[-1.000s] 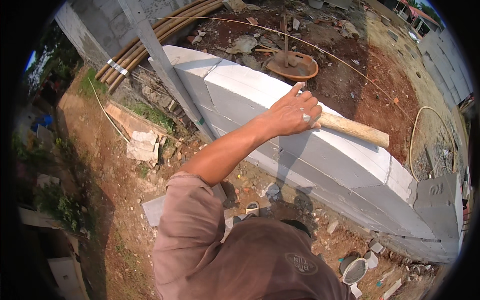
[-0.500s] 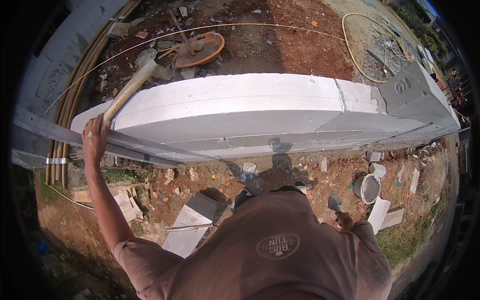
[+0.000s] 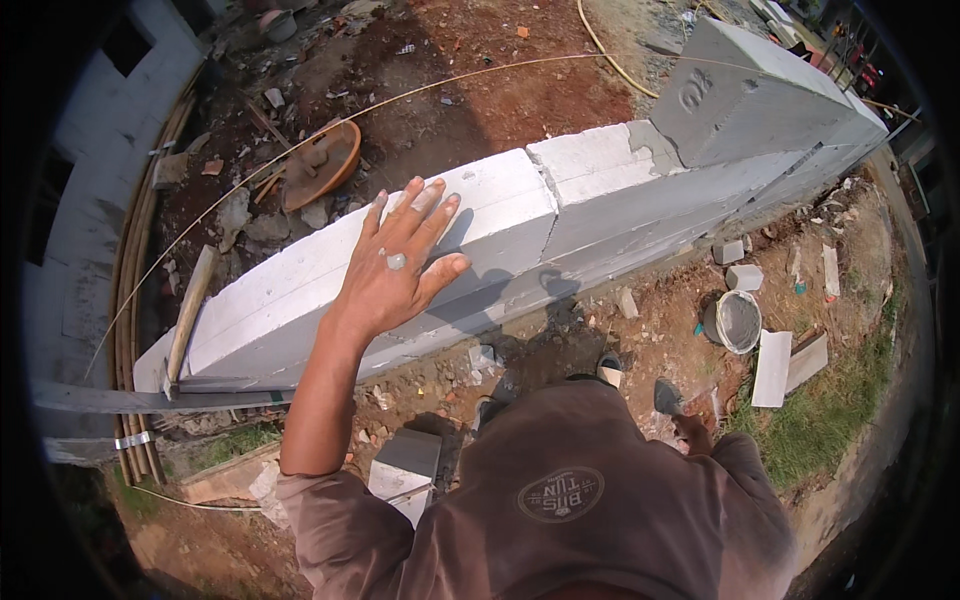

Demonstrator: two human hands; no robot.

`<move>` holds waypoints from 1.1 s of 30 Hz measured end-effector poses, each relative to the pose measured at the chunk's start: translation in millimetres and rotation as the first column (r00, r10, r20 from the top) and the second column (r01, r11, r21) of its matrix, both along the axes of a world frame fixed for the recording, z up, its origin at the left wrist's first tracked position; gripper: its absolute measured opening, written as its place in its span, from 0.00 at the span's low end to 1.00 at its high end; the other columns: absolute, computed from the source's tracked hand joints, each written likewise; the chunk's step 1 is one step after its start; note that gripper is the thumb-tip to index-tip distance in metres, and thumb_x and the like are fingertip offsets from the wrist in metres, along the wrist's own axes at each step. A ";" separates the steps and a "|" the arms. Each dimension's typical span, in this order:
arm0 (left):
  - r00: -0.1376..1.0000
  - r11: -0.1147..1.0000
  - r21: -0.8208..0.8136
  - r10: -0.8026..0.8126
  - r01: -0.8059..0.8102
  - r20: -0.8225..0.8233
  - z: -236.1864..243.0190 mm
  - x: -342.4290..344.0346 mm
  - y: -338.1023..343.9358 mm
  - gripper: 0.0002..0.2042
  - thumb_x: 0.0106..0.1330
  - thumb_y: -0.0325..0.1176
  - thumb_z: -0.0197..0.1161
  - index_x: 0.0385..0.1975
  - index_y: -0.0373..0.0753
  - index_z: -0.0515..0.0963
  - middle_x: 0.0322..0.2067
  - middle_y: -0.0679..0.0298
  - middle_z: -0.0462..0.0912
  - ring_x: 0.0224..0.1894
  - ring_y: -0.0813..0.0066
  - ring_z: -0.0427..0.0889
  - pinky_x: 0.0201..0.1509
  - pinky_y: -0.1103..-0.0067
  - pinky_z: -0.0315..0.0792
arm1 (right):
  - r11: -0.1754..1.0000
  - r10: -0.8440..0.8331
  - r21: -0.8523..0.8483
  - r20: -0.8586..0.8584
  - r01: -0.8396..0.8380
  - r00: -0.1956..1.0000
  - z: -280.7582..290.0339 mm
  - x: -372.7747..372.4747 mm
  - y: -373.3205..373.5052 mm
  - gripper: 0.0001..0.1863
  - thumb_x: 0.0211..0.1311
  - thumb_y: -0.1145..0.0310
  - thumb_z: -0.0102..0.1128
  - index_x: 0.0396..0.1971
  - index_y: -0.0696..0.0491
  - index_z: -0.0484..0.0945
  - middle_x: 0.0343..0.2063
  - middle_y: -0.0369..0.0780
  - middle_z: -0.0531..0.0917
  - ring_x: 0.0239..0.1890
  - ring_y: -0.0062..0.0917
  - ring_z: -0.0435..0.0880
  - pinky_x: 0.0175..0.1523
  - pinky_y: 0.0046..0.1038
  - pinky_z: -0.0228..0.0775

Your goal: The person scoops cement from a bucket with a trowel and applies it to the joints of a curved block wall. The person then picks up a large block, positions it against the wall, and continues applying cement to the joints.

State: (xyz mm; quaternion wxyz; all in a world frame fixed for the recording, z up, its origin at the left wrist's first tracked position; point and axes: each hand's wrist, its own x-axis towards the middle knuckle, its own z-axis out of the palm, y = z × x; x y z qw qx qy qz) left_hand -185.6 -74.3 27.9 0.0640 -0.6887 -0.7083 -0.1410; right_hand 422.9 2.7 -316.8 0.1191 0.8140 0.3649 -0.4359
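My left hand (image 3: 395, 262) is open, fingers spread, over the top of a low wall of pale blocks (image 3: 590, 178); whether the palm touches the blocks I cannot tell. A blob of grey mortar sticks to the back of that hand. Low at my right side, my right hand (image 3: 692, 432) is closed around a trowel (image 3: 668, 397), whose grey blade points away from me. A thick wooden stick (image 3: 190, 310) lies across the wall's left end, apart from both hands. A larger grey block (image 3: 735, 95) stands on the wall at the right.
Beyond the wall, an orange basin (image 3: 345, 160) holds mortar and a stretched string (image 3: 470, 80) crosses above. On my side are a bucket of mortar (image 3: 738, 322), a loose block (image 3: 408, 462), cut pieces (image 3: 770, 368) and rubble. Bamboo poles (image 3: 130, 310) run along the left.
My left hand has let go of the wooden stick and moved right over the wall, fingers spread. The view has turned. The trowel stays in my right hand.
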 end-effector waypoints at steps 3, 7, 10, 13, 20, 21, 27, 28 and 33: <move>0.997 0.997 0.022 0.079 -0.079 0.002 0.2 7.6 31.4 0.26 0.66 0.52 0.46 0.56 0.40 0.67 0.60 0.58 0.63 0.65 0.61 0.55 0.68 0.62 0.45 | 0.995 -0.095 -0.028 -0.065 0.093 0.993 -32.8 34.4 -0.1 0.13 0.56 0.60 0.53 0.33 0.55 0.79 0.16 0.39 0.75 0.14 0.26 0.72 0.17 0.30 0.63; 0.958 0.960 0.135 0.217 -0.244 0.186 0.6 4.2 21.6 0.22 0.66 0.47 0.49 0.53 0.39 0.69 0.57 0.54 0.66 0.63 0.56 0.60 0.66 0.64 0.50 | 0.990 -0.127 0.049 -0.115 0.133 0.985 -60.4 85.2 -29.8 0.12 0.52 0.61 0.55 0.31 0.53 0.77 0.15 0.37 0.73 0.16 0.24 0.72 0.19 0.30 0.63; 0.909 0.920 0.198 0.263 -0.337 0.324 -5.7 14.2 12.1 0.22 0.66 0.45 0.48 0.53 0.36 0.69 0.57 0.50 0.66 0.61 0.54 0.62 0.64 0.64 0.53 | 0.982 -0.181 -0.069 -0.044 0.178 0.982 -33.7 92.3 -49.8 0.16 0.55 0.57 0.59 0.29 0.57 0.76 0.17 0.39 0.75 0.16 0.25 0.74 0.17 0.29 0.68; 0.869 0.881 0.212 0.328 -0.423 0.371 -9.8 32.8 7.4 0.24 0.68 0.49 0.44 0.54 0.38 0.69 0.57 0.51 0.67 0.62 0.58 0.61 0.64 0.63 0.51 | 0.961 -0.137 -0.233 0.078 0.151 0.988 -26.0 108.6 -52.0 0.18 0.56 0.53 0.58 0.28 0.55 0.76 0.14 0.37 0.71 0.16 0.25 0.73 0.18 0.30 0.70; 0.817 0.765 0.299 0.492 -0.570 0.299 -19.8 55.4 8.7 0.23 0.69 0.46 0.42 0.54 0.35 0.67 0.59 0.49 0.62 0.62 0.55 0.60 0.63 0.63 0.53 | 0.941 -0.245 -0.210 0.115 0.264 0.963 -39.9 119.1 -34.5 0.17 0.55 0.53 0.58 0.27 0.54 0.76 0.15 0.37 0.72 0.16 0.25 0.72 0.18 0.33 0.64; 0.796 0.728 0.325 0.526 -0.603 0.299 -17.2 62.9 9.1 0.23 0.69 0.46 0.41 0.54 0.35 0.67 0.59 0.49 0.62 0.62 0.55 0.60 0.63 0.63 0.53 | 0.948 -0.239 -0.197 0.077 0.250 0.968 -45.5 120.6 -22.4 0.17 0.55 0.54 0.58 0.27 0.54 0.76 0.15 0.37 0.72 0.16 0.25 0.72 0.18 0.33 0.63; 0.578 0.394 0.439 0.678 -0.808 0.455 -26.9 102.6 -0.5 0.22 0.69 0.44 0.44 0.54 0.33 0.66 0.58 0.49 0.61 0.62 0.55 0.58 0.64 0.65 0.53 | 0.986 -0.141 -0.113 -0.165 0.123 0.976 -78.3 144.3 44.8 0.16 0.54 0.55 0.58 0.27 0.54 0.76 0.15 0.37 0.72 0.16 0.25 0.72 0.19 0.32 0.63; 0.559 0.352 0.456 0.674 -0.817 0.482 -33.1 107.8 -4.2 0.22 0.69 0.44 0.45 0.54 0.33 0.66 0.58 0.48 0.61 0.62 0.54 0.58 0.63 0.65 0.53 | 0.990 -0.118 -0.105 -0.207 0.098 0.971 -85.5 145.7 57.3 0.16 0.54 0.55 0.59 0.27 0.54 0.76 0.15 0.37 0.72 0.16 0.25 0.72 0.19 0.32 0.63; 0.408 0.258 0.451 0.871 -0.855 0.275 -61.1 145.5 -25.1 0.21 0.68 0.43 0.47 0.53 0.32 0.67 0.57 0.44 0.61 0.60 0.50 0.59 0.61 0.62 0.55 | 0.998 -0.002 -0.053 -0.349 -0.017 0.937 -119.3 159.1 118.3 0.15 0.54 0.57 0.59 0.27 0.55 0.76 0.15 0.37 0.72 0.16 0.25 0.72 0.19 0.32 0.62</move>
